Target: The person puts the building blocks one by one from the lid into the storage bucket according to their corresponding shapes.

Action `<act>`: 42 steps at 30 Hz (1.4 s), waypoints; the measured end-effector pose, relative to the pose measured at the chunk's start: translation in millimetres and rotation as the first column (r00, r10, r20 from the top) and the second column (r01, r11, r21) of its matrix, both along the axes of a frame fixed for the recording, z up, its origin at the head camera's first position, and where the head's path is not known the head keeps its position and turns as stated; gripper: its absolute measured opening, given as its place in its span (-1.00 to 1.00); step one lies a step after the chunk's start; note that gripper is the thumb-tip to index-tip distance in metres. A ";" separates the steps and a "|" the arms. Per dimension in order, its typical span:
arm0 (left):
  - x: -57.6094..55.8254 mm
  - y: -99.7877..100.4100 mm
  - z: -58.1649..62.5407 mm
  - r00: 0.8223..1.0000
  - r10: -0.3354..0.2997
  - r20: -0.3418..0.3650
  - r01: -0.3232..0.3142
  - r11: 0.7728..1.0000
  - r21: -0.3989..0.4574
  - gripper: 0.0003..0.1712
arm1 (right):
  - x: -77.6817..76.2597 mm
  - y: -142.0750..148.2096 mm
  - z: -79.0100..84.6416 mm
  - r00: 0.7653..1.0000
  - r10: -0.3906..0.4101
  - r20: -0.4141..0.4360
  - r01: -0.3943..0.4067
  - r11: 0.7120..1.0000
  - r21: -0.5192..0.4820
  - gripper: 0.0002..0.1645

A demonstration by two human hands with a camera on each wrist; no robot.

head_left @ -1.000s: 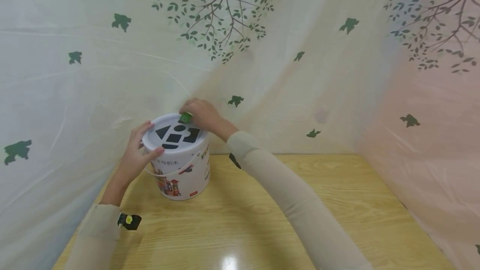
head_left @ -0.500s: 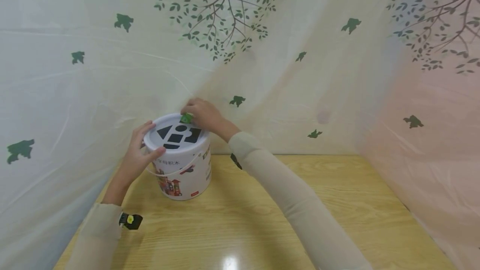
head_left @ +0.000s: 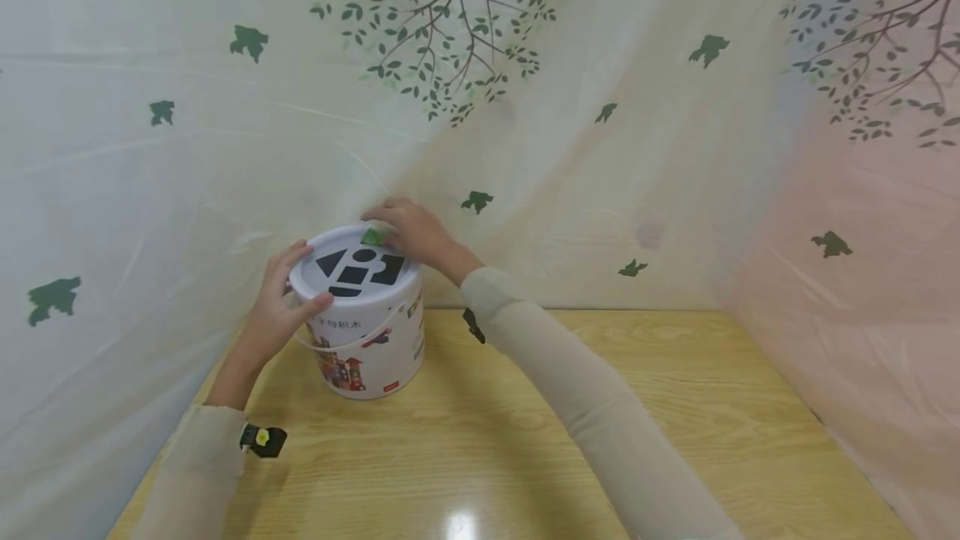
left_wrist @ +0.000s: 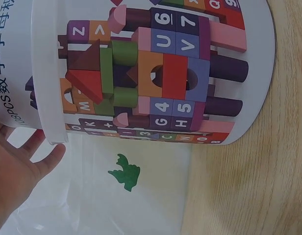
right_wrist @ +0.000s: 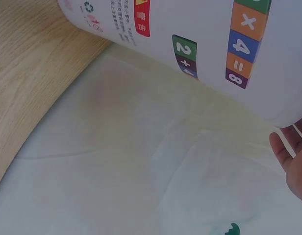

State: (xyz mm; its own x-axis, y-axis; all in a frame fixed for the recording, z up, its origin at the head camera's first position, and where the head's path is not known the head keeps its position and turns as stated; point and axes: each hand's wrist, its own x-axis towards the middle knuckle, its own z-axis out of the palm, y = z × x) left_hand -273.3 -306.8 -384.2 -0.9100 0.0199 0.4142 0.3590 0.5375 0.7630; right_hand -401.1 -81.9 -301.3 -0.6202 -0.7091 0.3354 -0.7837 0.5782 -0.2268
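Observation:
In the head view a white bucket (head_left: pixel 367 357) of building blocks stands upright on the table, under a lid (head_left: pixel 306 277) with dark shaped slots. My left hand (head_left: pixel 272 307) grips the lid's left side, thumb at the front and fingers toward the back. A green block (head_left: pixel 372 237) sits at the slot near the lid's far edge; how deep it is I cannot tell. Over it is my right hand (head_left: pixel 416 232), the thumb side at the block and the other fingers reaching past the rim. The right wrist view catches only spread fingers (right_wrist: pixel 281 147) by the bucket's top.
The wooden table (head_left: pixel 480 440) extends in front and to the right. A pale cloth (head_left: pixel 540 190) printed with trees and leaves hangs close behind the bucket. A thin handle (head_left: pixel 337 348) hangs across the bucket's front.
The green block sits a little lower at its slot, and my right fingers have loosened and lifted slightly off it. The left hand keeps its place on the lid.

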 end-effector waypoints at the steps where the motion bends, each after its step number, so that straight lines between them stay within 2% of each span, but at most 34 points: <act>1: 0.5 0.2 0.1 1.000 -0.001 -0.001 0.001 1.000 0.000 0.01 | 0.3 0.6 -0.1 1.000 0.000 0.011 0.000 1.000 -0.010 -0.49; 12: 4.5 3.0 3.2 1.000 -0.005 -0.005 0.005 1.000 0.010 0.00 | 0.7 6.5 0.4 0.999 0.036 0.018 -0.036 0.999 -0.035 -0.55; 23: 8.1 4.6 2.1 1.000 -0.007 -0.012 0.008 1.000 0.019 0.00 | 8.4 11.6 2.9 0.999 0.025 0.038 -0.023 0.999 -0.038 -0.57; 42: 13.3 4.8 6.6 1.000 -0.002 0.006 0.002 1.000 -0.010 0.01 | 11.6 21.4 4.6 0.999 0.029 0.041 -0.028 0.999 -0.028 -0.59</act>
State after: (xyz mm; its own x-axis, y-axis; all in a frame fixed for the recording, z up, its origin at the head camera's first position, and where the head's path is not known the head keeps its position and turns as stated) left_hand -260.0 -302.0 -377.7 -0.9124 0.0254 0.4085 0.3554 0.5446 0.7597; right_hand -389.6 -60.5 -296.7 -0.6137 -0.7175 0.3294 -0.7893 0.5490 -0.2748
